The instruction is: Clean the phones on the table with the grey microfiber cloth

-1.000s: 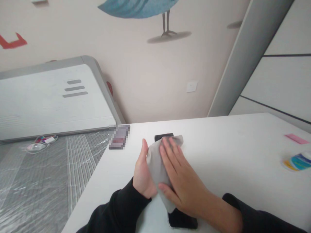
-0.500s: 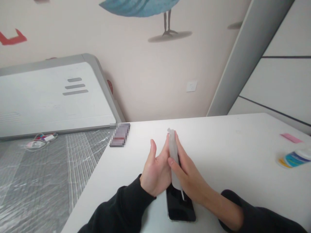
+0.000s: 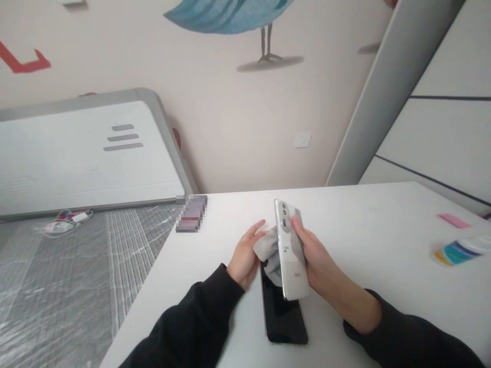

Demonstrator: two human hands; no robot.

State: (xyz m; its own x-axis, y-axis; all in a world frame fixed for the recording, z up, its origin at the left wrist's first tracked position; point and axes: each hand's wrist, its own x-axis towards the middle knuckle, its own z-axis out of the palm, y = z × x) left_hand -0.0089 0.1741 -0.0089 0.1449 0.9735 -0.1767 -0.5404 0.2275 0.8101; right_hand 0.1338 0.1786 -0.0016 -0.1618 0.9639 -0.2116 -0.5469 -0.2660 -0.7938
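In my right hand (image 3: 316, 255) is a white smartphone (image 3: 292, 271), held tilted with its camera side facing me. My left hand (image 3: 245, 258) is just left of it with a crumpled grey cloth (image 3: 271, 258) at its fingers. The cloth lies against the phone's left side, partly behind it, so my grip on it is partly hidden. Below both hands a second phone (image 3: 286, 324), with a black screen, lies flat on the white table (image 3: 337, 347). Its upper part is covered by the cloth and the white phone.
At the right, a white bottle with a blue and yellow label (image 3: 458, 251) lies on its side. Behind it is a pink strip (image 3: 454, 221). A blurred-out flat item (image 3: 191, 214) rests at the table's far left corner. A plastic-covered mattress (image 3: 76, 286) lies left of the table.
The white phone has turned from edge-on to show its back. The cloth has come off its back and is now bunched on the left by my left hand. My hands have moved apart.
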